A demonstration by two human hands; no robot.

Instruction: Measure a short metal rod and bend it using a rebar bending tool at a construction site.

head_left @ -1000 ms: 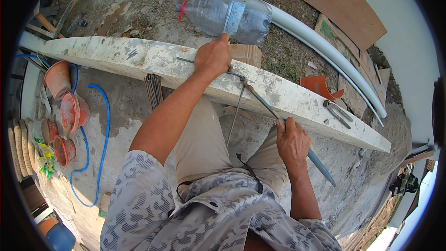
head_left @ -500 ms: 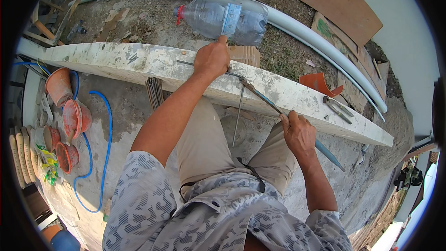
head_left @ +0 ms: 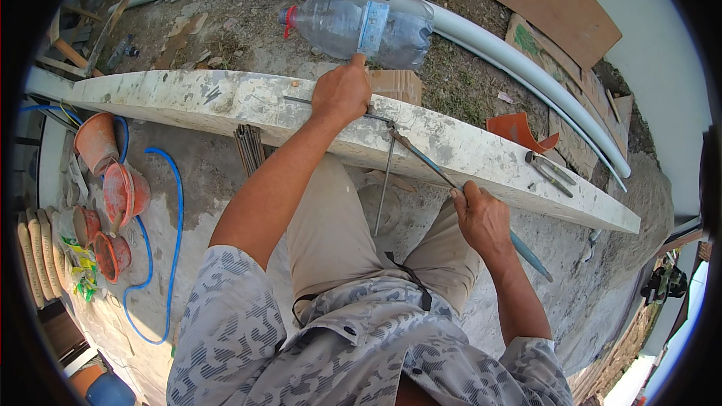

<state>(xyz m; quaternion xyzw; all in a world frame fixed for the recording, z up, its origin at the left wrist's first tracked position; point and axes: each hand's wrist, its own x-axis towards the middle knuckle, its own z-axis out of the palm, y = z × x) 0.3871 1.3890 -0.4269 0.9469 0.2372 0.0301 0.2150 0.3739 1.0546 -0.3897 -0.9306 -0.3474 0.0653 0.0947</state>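
Observation:
My left hand (head_left: 342, 94) is closed over a thin steel rod (head_left: 299, 100) lying along the top of the low white-grey wall (head_left: 248, 98). From a bend to the right of that hand, one leg of the rod points down over the near face toward my knees. A long metal bending bar (head_left: 432, 165) with a blue-grey handle meets the rod at this bend. Around its shaft, near the wall's near edge, my right hand (head_left: 483, 216) is wrapped, with the handle end sticking out below. The jaw of the bar is too small to make out.
Pincers (head_left: 553, 173) lie on the wall at right, near an orange curved piece (head_left: 519, 132). Beyond the wall are a large plastic bottle (head_left: 331, 22) and white pipes (head_left: 489, 41). More rods (head_left: 249, 149) lean near my left forearm; orange buckets (head_left: 124, 192) and a blue hose (head_left: 179, 233) are left.
The handle end of the bending bar and my right hand have shifted very slightly left. My left hand stays on the rod.

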